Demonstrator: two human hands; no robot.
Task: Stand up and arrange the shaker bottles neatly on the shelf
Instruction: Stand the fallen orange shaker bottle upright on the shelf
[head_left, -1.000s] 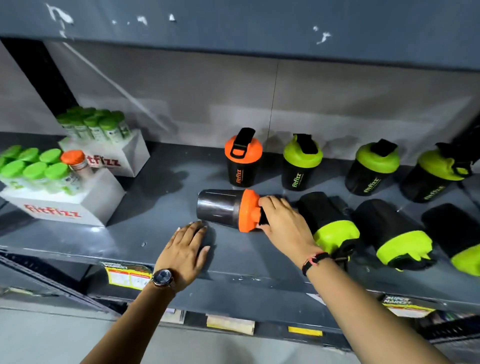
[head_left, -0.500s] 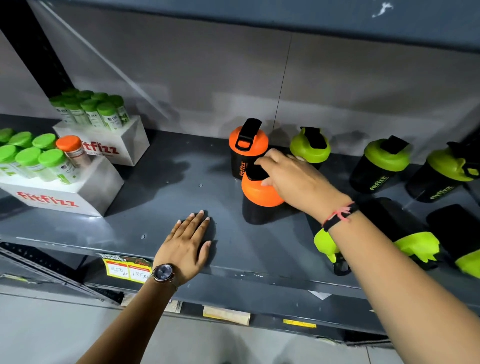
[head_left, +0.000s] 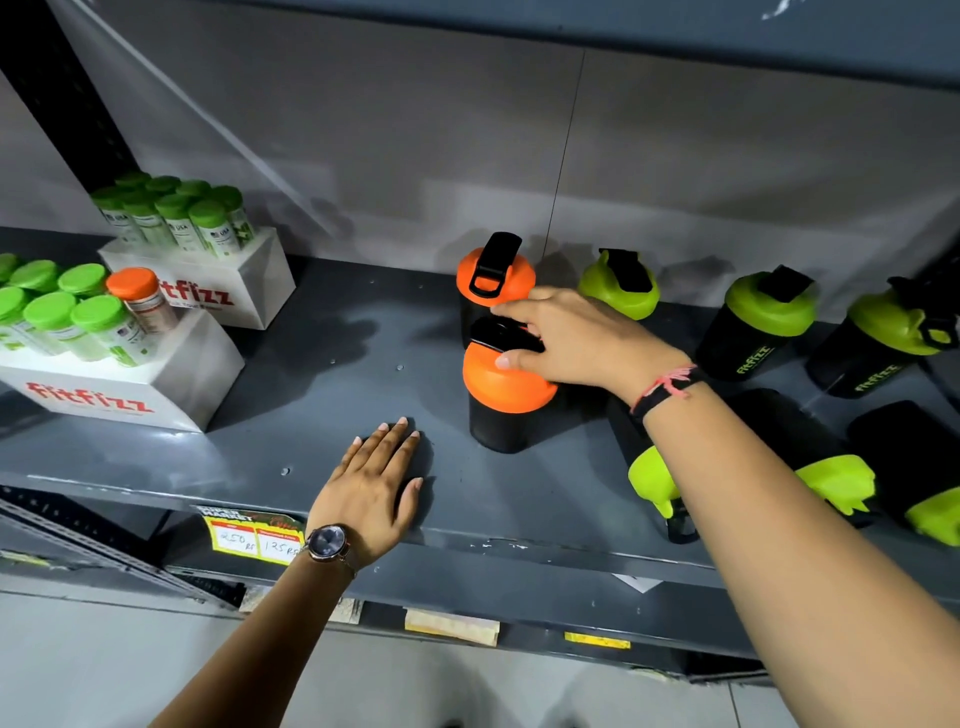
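An orange-lidded black shaker stands upright on the grey shelf, in front of a second upright orange-lidded shaker. My right hand grips the front shaker's lid and black cap from the right. My left hand lies flat on the shelf near its front edge, fingers apart, holding nothing. Three green-lidded shakers stand in the back row. Three more green-lidded shakers lie on their sides at the front right, partly hidden by my right arm.
Two white Fitfizz display boxes hold green-capped tubes and one orange-capped tube at the shelf's left. A yellow price label sticks to the shelf's front lip. The upper shelf overhangs the top of the view.
My right hand tipped the orange-lidded shaker from lying on its side to standing upright in front of the other orange one. My left hand stayed flat on the shelf.
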